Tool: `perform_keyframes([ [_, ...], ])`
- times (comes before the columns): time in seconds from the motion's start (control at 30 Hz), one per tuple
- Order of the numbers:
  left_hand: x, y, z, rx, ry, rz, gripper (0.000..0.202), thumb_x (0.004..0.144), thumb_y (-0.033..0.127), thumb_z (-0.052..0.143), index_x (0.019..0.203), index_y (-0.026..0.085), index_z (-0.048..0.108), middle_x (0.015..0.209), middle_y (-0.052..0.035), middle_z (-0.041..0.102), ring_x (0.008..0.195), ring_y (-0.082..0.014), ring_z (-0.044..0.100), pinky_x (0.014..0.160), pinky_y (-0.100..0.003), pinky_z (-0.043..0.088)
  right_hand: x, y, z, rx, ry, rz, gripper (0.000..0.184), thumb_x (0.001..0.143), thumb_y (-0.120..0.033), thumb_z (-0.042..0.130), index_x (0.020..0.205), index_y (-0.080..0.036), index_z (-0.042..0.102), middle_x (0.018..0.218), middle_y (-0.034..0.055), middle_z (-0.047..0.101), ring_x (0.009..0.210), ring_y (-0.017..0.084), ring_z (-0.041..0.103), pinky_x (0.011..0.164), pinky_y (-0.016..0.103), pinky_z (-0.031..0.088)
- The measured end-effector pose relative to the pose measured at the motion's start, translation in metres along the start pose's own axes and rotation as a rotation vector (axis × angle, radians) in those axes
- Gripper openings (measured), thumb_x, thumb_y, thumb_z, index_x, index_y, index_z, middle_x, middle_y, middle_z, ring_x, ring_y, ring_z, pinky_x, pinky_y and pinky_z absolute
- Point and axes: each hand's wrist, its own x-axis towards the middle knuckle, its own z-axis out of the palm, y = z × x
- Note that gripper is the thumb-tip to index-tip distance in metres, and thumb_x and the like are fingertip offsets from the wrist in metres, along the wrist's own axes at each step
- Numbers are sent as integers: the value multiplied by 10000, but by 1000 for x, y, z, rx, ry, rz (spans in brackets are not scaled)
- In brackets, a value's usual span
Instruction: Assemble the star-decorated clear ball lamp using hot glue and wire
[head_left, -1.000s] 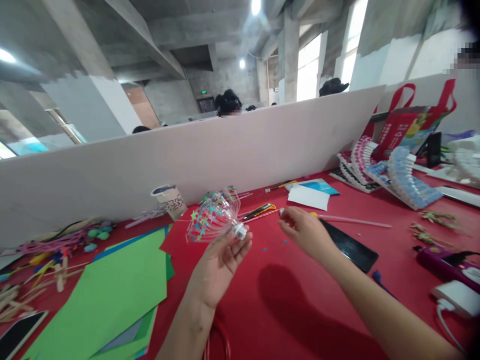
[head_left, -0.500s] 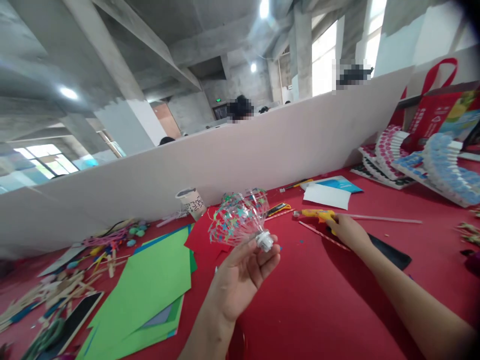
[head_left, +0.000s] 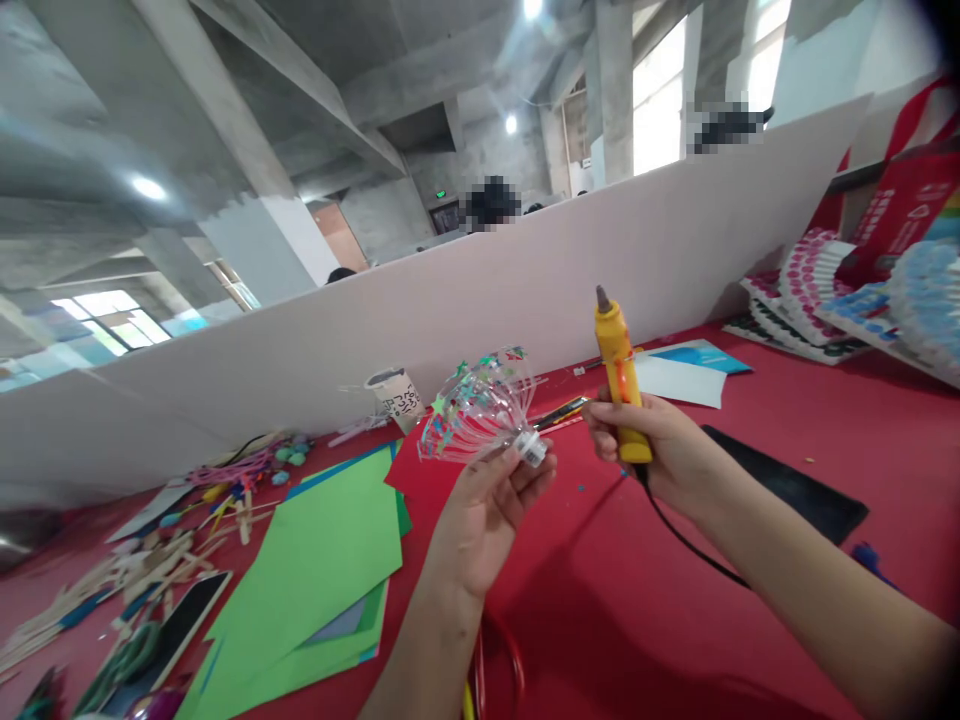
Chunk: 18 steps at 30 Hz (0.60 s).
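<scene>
My left hand (head_left: 484, 510) holds up a clear plastic bottle top cut into splayed strips (head_left: 480, 410), dotted with coloured star stickers; the fingers pinch its white neck. My right hand (head_left: 660, 450) is wrapped round a yellow glue gun (head_left: 619, 370), nozzle pointing up, just right of the bottle piece. A black cord (head_left: 682, 540) trails from the gun down over the red table (head_left: 675, 620).
Green and blue paper sheets (head_left: 322, 570) lie at the left, with wooden sticks and scraps (head_left: 150, 560) beyond. A paper cup (head_left: 394, 395) stands by the white partition (head_left: 375, 330). A black mat (head_left: 787, 485), white paper (head_left: 679, 380) and fanned card stacks (head_left: 825, 290) lie at the right.
My right hand took the yellow glue gun off the table and lifted it upright beside the bottle piece. My left hand kept holding the bottle piece.
</scene>
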Motion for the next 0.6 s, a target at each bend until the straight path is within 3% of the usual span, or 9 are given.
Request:
perform_keyframes([
  [0.1, 7, -3, -2, 35, 32, 55, 126, 791, 124, 624, 893, 129, 699, 917, -69, 741, 865, -177, 683, 868, -314, 525, 3, 12, 24, 80, 65, -27, 231, 676, -316, 703, 710, -191, 511, 582, -42, 523, 488, 91, 477, 497, 239, 391],
  [0.2, 11, -7, -3, 68, 23, 104, 142, 780, 118, 644, 907, 148, 699, 948, -48, 736, 892, -168, 675, 896, -325, 510, 3, 25, 35, 115, 90, -16, 240, 659, -304, 711, 765, -182, 534, 657, -21, 575, 592, 116, 543, 581, 248, 426],
  [0.33, 14, -11, -4, 88, -1, 112, 164, 804, 133, 630, 957, 149, 687, 1020, -59, 725, 966, -168, 652, 916, -318, 496, 1, 33, 38, 120, 64, 1, 271, 645, -248, 711, 865, -177, 569, 747, -10, 623, 685, 123, 565, 652, 240, 425],
  [0.6, 21, -22, -8, 107, 58, 152, 132, 797, 159, 651, 919, 158, 704, 965, -39, 730, 903, -145, 660, 870, -285, 512, 5, 44, 41, 122, 114, -46, 377, 642, -278, 717, 965, -205, 535, 793, -30, 618, 710, 142, 569, 677, 261, 425],
])
